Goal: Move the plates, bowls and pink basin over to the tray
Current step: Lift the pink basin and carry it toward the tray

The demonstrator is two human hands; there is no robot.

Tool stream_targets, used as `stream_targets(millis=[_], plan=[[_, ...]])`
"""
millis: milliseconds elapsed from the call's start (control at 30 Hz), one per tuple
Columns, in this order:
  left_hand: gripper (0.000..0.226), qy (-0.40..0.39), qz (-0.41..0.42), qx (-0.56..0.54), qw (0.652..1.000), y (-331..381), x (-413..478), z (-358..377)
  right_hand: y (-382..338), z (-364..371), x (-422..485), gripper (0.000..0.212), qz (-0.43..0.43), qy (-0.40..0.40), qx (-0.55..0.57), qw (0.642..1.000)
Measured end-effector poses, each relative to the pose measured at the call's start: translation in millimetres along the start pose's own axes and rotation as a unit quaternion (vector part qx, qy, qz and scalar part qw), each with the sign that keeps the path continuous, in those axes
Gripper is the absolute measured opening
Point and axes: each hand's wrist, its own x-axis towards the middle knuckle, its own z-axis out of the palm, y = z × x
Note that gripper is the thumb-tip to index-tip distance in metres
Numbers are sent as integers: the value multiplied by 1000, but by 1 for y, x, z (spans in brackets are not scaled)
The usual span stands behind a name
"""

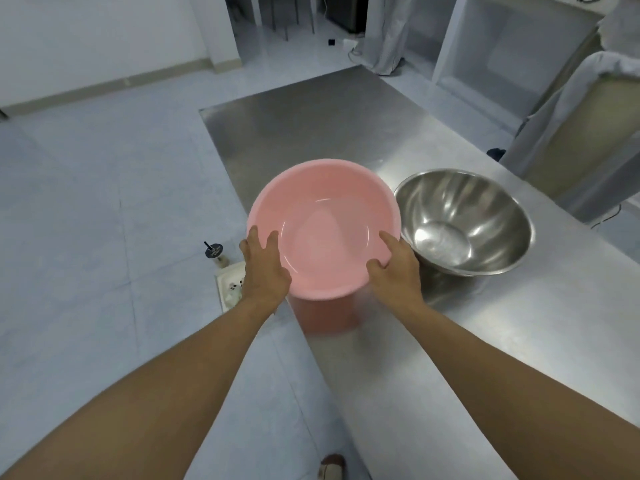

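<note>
Both hands grip the pink basin (323, 225) at the steel surface's (485, 341) near edge; left hand (265, 270) clasps its rim at seven o'clock, right hand (394, 268) at five; steel bowl (464, 221) touching at three o'clock.

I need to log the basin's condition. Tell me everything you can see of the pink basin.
The pink basin is round, smooth, plastic-looking, empty, with a rolled rim and a flat bottom. It is tipped slightly, seemingly lifted over the steel table's near-left edge. The left hand and right hand grip its near rim. Its right rim is close beside the steel bowl; contact unclear.
</note>
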Motion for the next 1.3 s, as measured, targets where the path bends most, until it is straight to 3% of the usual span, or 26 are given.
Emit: stream_targets(millis=[200, 567, 867, 1300], plan=[[69, 17, 77, -26, 997, 49, 37, 2, -2, -41, 19, 60, -7, 86, 22, 996], [70, -27, 216, -49, 975, 165, 73, 57, 43, -132, 37, 61, 74, 209, 73, 972], [69, -103, 218, -16, 970, 192, 74, 107, 98, -152, 43, 63, 184, 194, 103, 958], [69, -188, 184, 56, 963, 202, 59, 123, 114, -167, 33, 79, 220, 187, 98, 952]])
